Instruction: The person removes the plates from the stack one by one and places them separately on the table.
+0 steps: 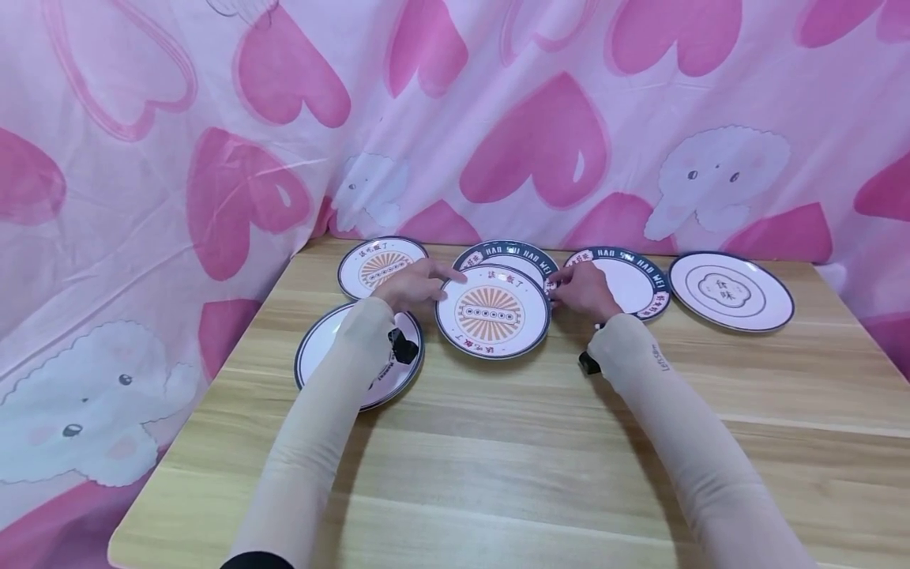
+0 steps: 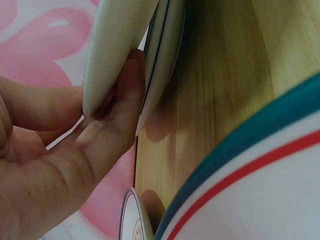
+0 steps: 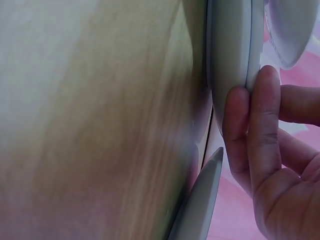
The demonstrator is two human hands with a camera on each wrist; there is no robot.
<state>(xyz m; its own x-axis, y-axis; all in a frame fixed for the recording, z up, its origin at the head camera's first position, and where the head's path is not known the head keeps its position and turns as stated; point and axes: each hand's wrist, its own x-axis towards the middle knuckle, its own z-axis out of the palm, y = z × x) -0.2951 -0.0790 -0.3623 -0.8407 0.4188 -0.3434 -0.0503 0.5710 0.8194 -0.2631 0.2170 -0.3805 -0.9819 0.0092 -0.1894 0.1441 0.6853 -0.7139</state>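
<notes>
My left hand (image 1: 415, 284) pinches the left edge of a white plate (image 1: 490, 312) with an orange sunburst and a dark rim. In the left wrist view the plate's pale underside (image 2: 112, 50) stands apart from stacked plates (image 2: 167, 55), the thumb on one side and fingers on the other. My right hand (image 1: 584, 291) is at the right side of a plate with a wide blue lettered band (image 1: 512, 251), partly hidden behind the sunburst plate. In the right wrist view its extended fingers (image 3: 264, 135) touch the rims of stacked plates (image 3: 232, 45).
Another sunburst plate (image 1: 377, 261) lies at the back left. A dark-rimmed plate (image 1: 323, 344) sits under my left forearm, partly covered. To the right are a blue-banded plate (image 1: 629, 280) and a plate with a central emblem (image 1: 732, 291). A pink heart-patterned curtain (image 1: 533, 142) hangs behind the wooden table (image 1: 498, 474).
</notes>
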